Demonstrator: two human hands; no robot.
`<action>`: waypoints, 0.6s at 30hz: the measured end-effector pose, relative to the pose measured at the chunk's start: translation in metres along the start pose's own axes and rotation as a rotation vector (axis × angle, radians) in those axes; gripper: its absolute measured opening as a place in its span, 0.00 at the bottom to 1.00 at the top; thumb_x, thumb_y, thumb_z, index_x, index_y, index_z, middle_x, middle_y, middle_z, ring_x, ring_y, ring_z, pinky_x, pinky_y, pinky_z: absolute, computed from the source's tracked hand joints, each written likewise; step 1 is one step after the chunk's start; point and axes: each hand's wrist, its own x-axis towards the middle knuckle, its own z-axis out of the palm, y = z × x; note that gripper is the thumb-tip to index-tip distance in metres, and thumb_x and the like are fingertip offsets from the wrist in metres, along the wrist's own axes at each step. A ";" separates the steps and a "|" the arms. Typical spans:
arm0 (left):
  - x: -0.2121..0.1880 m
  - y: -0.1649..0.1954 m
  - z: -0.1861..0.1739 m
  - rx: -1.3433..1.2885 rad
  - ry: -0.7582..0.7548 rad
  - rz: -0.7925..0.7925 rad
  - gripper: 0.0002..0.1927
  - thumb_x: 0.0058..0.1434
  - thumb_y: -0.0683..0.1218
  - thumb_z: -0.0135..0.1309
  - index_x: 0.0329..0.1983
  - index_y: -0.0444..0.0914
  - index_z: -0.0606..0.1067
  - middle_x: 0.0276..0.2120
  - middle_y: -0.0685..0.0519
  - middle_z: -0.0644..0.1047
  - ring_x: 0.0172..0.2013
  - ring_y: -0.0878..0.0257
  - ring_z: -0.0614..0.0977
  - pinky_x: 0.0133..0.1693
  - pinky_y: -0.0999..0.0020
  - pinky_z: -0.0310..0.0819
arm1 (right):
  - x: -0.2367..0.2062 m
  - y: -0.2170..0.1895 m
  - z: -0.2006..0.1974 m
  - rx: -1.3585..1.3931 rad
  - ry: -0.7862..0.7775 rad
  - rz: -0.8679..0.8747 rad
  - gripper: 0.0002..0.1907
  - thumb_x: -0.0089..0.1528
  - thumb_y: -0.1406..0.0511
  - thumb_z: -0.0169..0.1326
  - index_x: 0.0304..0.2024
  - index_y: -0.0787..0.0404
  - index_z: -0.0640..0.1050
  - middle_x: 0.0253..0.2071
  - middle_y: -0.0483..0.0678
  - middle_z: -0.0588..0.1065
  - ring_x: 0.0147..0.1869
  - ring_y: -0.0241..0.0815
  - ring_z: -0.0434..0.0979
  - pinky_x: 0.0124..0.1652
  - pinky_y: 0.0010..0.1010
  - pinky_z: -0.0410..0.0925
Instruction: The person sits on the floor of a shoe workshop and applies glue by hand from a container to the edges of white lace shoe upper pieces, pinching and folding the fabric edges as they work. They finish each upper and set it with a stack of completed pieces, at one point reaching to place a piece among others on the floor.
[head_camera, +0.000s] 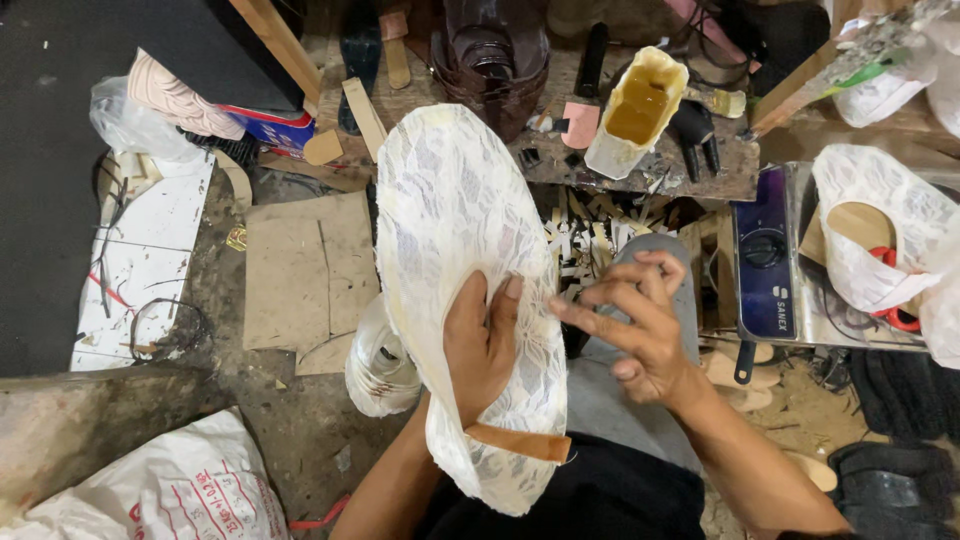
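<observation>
Left hand (482, 345) grasps the white lace piece (455, 260) — right hand (640, 325) hovers beside it, fingers loosely spread, holding nothing.

Hands (560, 335) on white lace piece (450, 230)

One lace piece (450, 250), two hands, one glue container (636, 112), one brush (722, 101).

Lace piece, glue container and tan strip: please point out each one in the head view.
Lace piece (440, 210): head view, upper middle of the fabric.
Glue container (637, 108): head view, amber glue inside.
Tan strip (515, 442): head view, middle of strip.
</observation>
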 end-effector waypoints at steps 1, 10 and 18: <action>0.001 -0.002 -0.001 0.028 0.005 0.008 0.09 0.72 0.39 0.52 0.35 0.31 0.69 0.25 0.45 0.69 0.25 0.59 0.71 0.28 0.65 0.66 | -0.002 -0.001 0.001 -0.020 0.001 -0.021 0.44 0.72 0.40 0.18 0.51 0.53 0.84 0.35 0.44 0.75 0.48 0.45 0.69 0.62 0.52 0.49; 0.002 -0.007 -0.002 0.083 -0.002 -0.008 0.13 0.72 0.39 0.53 0.32 0.31 0.65 0.22 0.46 0.66 0.23 0.60 0.65 0.27 0.63 0.59 | -0.012 0.003 0.000 -0.207 0.007 -0.150 0.40 0.74 0.42 0.21 0.55 0.50 0.84 0.37 0.42 0.75 0.48 0.44 0.71 0.63 0.51 0.46; -0.004 -0.022 0.005 0.097 -0.041 -0.204 0.13 0.74 0.42 0.53 0.39 0.26 0.69 0.28 0.44 0.71 0.29 0.62 0.72 0.31 0.66 0.69 | -0.017 0.010 0.000 -0.367 -0.010 -0.228 0.35 0.74 0.43 0.29 0.53 0.51 0.85 0.36 0.42 0.75 0.46 0.43 0.72 0.60 0.51 0.48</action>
